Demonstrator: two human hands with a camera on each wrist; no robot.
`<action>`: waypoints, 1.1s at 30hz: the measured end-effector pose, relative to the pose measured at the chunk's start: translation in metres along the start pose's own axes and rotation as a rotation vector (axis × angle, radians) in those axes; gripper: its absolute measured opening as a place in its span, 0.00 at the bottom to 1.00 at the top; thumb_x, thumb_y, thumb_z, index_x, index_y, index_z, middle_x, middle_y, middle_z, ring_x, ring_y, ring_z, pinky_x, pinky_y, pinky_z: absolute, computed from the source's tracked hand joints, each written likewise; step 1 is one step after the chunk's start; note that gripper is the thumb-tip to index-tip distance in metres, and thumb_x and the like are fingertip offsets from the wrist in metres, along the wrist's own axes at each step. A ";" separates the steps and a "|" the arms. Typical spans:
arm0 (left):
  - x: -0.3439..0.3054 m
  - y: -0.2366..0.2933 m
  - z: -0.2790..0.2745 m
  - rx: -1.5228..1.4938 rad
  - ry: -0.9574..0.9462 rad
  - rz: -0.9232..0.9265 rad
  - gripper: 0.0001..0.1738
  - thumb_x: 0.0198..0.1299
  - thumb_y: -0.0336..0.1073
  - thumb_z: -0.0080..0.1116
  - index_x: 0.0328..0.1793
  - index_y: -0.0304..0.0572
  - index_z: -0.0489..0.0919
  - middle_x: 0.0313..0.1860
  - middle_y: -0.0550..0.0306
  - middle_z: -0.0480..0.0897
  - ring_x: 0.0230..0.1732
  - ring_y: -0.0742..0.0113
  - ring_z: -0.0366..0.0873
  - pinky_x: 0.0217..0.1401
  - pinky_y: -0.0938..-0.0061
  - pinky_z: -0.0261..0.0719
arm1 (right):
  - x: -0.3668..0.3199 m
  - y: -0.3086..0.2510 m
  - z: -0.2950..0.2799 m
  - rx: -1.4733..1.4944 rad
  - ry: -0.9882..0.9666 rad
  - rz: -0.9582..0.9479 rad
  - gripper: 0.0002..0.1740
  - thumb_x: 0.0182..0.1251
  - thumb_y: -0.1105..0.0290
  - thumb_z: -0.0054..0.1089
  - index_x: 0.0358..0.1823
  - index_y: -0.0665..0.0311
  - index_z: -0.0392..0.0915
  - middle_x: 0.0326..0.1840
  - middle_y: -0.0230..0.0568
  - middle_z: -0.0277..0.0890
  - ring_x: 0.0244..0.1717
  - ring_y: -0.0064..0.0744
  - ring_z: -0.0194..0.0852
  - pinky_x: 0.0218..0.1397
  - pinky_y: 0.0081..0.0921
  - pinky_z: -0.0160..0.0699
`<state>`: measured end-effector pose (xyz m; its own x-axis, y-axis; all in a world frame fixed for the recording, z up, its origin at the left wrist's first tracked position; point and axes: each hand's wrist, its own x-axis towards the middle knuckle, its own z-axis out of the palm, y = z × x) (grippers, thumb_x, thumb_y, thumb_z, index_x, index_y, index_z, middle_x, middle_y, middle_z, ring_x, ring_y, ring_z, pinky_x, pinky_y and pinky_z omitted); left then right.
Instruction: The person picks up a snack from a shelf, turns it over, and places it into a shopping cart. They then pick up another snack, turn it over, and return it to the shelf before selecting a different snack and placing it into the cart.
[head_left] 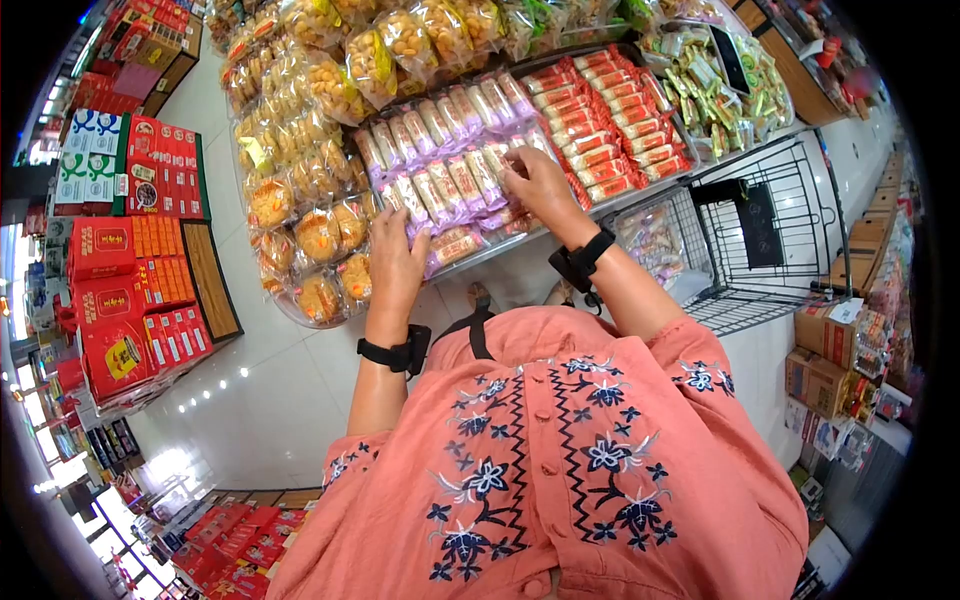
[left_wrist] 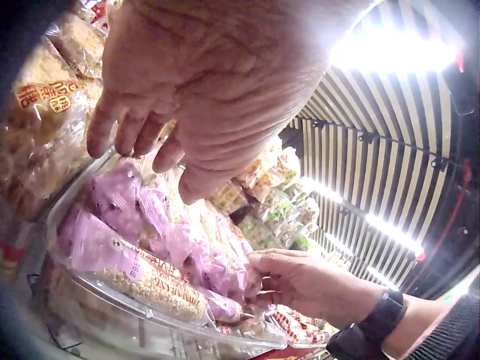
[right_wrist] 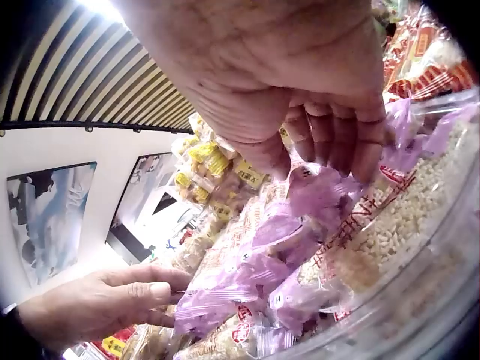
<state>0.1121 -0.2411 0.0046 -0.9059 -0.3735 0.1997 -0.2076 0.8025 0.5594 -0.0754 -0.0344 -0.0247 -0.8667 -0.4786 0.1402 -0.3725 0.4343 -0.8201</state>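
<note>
Rows of rice bars (head_left: 464,184) in clear and purple wrappers lie side by side in a clear plastic bin (left_wrist: 142,307). My left hand (head_left: 398,256) rests at the left end of the front row, its fingers loosely bent over the wrappers. At the row's other end is my right hand (head_left: 546,196), with fingertips and thumb reaching down at the purple wrapper ends (right_wrist: 322,187). The bars lie between the two hands. In the right wrist view, the left hand (right_wrist: 97,301) touches the far end of the row with fairly straight fingers.
Red-wrapped bars (head_left: 600,125) fill the bin on the right. Bagged round cookies (head_left: 320,235) lie on the left, with more bagged snacks (head_left: 400,45) behind. A wire shopping cart (head_left: 780,240) stands close at the right. Red gift boxes (head_left: 110,300) are stacked across the aisle.
</note>
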 end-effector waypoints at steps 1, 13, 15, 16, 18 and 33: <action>0.000 0.000 0.000 -0.002 0.000 0.002 0.26 0.66 0.38 0.65 0.66 0.29 0.76 0.68 0.30 0.73 0.70 0.34 0.71 0.75 0.54 0.69 | 0.000 0.001 0.000 0.005 -0.005 -0.003 0.20 0.68 0.65 0.66 0.55 0.72 0.80 0.43 0.51 0.82 0.43 0.44 0.82 0.49 0.37 0.80; 0.001 0.001 -0.001 0.005 -0.001 0.012 0.26 0.66 0.37 0.65 0.65 0.28 0.76 0.67 0.31 0.74 0.69 0.35 0.71 0.73 0.53 0.69 | -0.002 0.002 -0.002 0.031 0.001 -0.025 0.20 0.68 0.66 0.66 0.55 0.73 0.79 0.44 0.52 0.82 0.45 0.42 0.83 0.50 0.35 0.81; 0.001 -0.001 0.000 -0.006 0.010 0.016 0.25 0.66 0.36 0.65 0.65 0.29 0.76 0.67 0.31 0.74 0.68 0.35 0.71 0.73 0.53 0.69 | -0.002 0.001 -0.002 0.035 0.015 -0.024 0.19 0.68 0.66 0.65 0.54 0.74 0.79 0.43 0.52 0.82 0.45 0.42 0.82 0.50 0.35 0.80; 0.001 -0.001 0.000 -0.011 0.016 0.018 0.25 0.66 0.36 0.65 0.65 0.29 0.76 0.66 0.32 0.74 0.68 0.35 0.71 0.73 0.53 0.69 | -0.002 0.002 -0.002 0.021 0.024 -0.010 0.19 0.68 0.67 0.65 0.53 0.74 0.79 0.43 0.52 0.81 0.44 0.42 0.82 0.50 0.35 0.80; 0.001 -0.001 -0.001 -0.025 0.024 0.019 0.25 0.66 0.36 0.65 0.65 0.29 0.76 0.66 0.32 0.74 0.68 0.35 0.71 0.73 0.53 0.69 | -0.003 0.003 -0.001 0.020 0.019 0.010 0.18 0.68 0.67 0.64 0.53 0.74 0.79 0.42 0.52 0.81 0.44 0.42 0.83 0.50 0.35 0.81; 0.000 0.000 -0.003 -0.020 -0.026 0.005 0.25 0.66 0.37 0.65 0.65 0.28 0.76 0.67 0.30 0.73 0.70 0.34 0.70 0.75 0.53 0.68 | -0.002 0.008 -0.001 0.049 -0.024 0.017 0.16 0.69 0.70 0.61 0.54 0.72 0.80 0.43 0.50 0.83 0.43 0.40 0.84 0.49 0.34 0.81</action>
<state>0.1132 -0.2427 0.0069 -0.9160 -0.3575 0.1819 -0.1960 0.7945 0.5747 -0.0769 -0.0295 -0.0308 -0.8645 -0.4897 0.1135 -0.3408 0.4050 -0.8484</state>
